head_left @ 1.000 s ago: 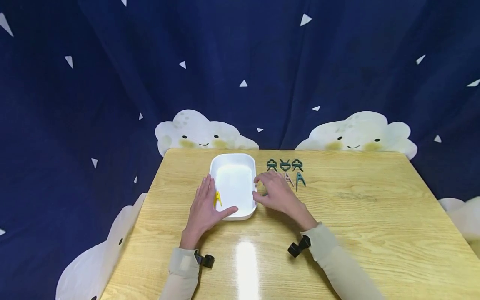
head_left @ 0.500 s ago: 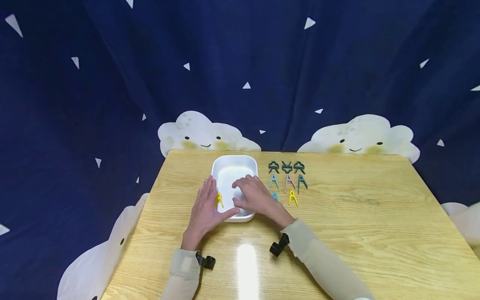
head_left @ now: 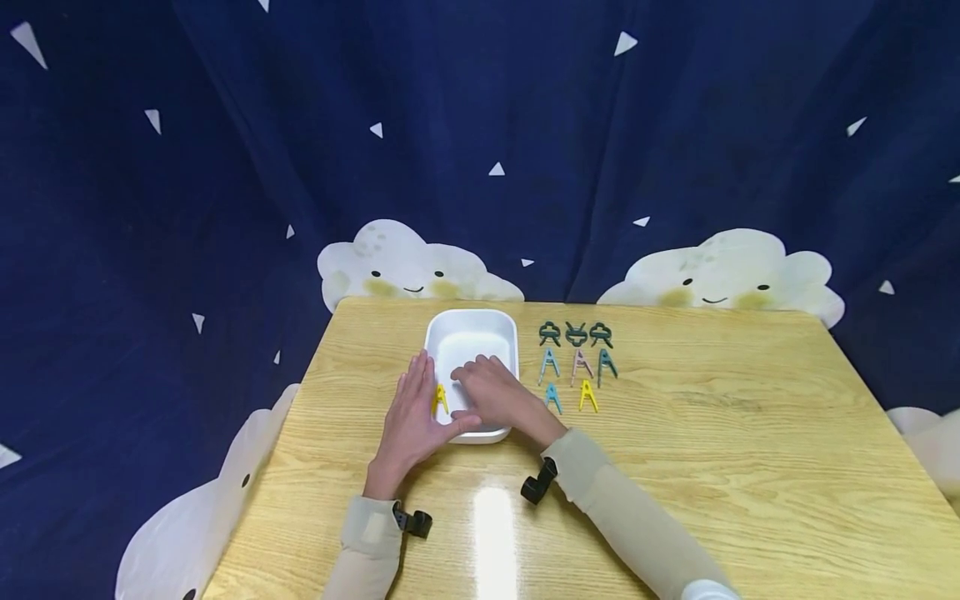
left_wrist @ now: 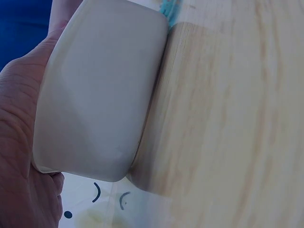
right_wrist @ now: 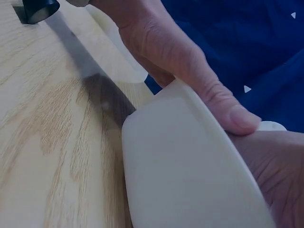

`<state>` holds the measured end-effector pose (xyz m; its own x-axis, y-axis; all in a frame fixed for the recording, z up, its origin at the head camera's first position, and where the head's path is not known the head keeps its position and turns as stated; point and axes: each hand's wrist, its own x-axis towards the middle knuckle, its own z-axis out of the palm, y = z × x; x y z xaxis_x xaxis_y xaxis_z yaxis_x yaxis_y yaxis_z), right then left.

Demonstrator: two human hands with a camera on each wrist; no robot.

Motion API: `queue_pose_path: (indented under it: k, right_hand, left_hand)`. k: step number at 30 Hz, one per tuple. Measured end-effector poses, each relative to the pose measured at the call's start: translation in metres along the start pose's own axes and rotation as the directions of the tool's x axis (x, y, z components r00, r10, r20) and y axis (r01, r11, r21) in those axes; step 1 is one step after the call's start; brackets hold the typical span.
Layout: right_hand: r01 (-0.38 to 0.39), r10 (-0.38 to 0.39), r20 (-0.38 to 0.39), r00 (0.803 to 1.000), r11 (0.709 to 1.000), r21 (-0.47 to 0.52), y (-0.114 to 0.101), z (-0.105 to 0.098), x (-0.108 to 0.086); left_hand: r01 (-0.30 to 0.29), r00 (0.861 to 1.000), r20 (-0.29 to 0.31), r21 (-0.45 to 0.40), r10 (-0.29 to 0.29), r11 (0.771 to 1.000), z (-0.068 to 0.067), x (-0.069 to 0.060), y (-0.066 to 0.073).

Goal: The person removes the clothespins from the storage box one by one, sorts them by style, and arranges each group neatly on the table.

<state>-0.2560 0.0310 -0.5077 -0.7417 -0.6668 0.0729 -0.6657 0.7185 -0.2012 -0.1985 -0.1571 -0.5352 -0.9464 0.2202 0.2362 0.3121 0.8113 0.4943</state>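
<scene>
A white tray (head_left: 472, 327) stands on the wooden table, and one yellow clothes peg (head_left: 440, 398) lies inside near its left wall. My left hand (head_left: 411, 414) rests along the tray's left side, fingers straight, the thumb stretched over the front corner. In the left wrist view, the palm (left_wrist: 21, 109) lies beside the tray's wall (left_wrist: 102, 90). My right hand (head_left: 491, 393) is over the tray's inside, just right of the peg. Its thumb and forefinger stand apart, with nothing seen between them. In the right wrist view, the thumb (right_wrist: 242, 118) hangs above the tray rim.
Right of the tray lie three dark green clips (head_left: 576, 334) in a back row. Before them are a light blue peg (head_left: 549, 364), a pink peg (head_left: 581, 364) and a dark teal peg (head_left: 606, 364). Nearest are a blue peg (head_left: 552, 397) and a yellow peg (head_left: 588, 395).
My right hand has moved left from the tray's right rim to over its inside, uncovering pegs on the table. The left hand stays at the tray's left side.
</scene>
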Motion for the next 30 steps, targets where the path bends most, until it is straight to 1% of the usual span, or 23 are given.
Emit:
queue_pose_path:
  k: [5,10,15,20,24,30]
  right_hand:
    - [0.003,-0.002,0.036,0.999,1.0,-0.012,-0.003,0.006,0.011]
    - [-0.003,0.007,0.052,0.999,0.997,-0.078,-0.007,0.014,0.021]
    - [-0.003,0.012,0.06,0.998,0.989,-0.147,-0.011,0.016,0.028]
    - [-0.013,0.027,0.074,0.997,0.983,-0.184,-0.015,0.018,0.033]
    - [-0.011,0.028,0.082,0.996,0.98,-0.199,-0.016,0.02,0.035]
    - [-0.006,0.02,0.068,0.998,0.98,-0.198,-0.016,0.02,0.036]
  left_hand:
    - [0.01,1.0,0.013,-0.005,-0.01,1.0,-0.001,0.0,0.0]
    - [0.012,1.0,0.017,-0.01,-0.012,1.0,-0.001,0.0,0.0]
    - [0.012,1.0,0.017,0.003,-0.012,1.0,-0.001,0.001,0.0]
    - [0.018,1.0,0.026,-0.001,-0.018,1.0,-0.002,0.001,0.002]
    - [0.014,1.0,0.02,-0.007,-0.014,1.0,-0.002,0.0,0.002]
    - [0.015,1.0,0.016,-0.005,-0.015,1.0,-0.001,0.001,0.001]
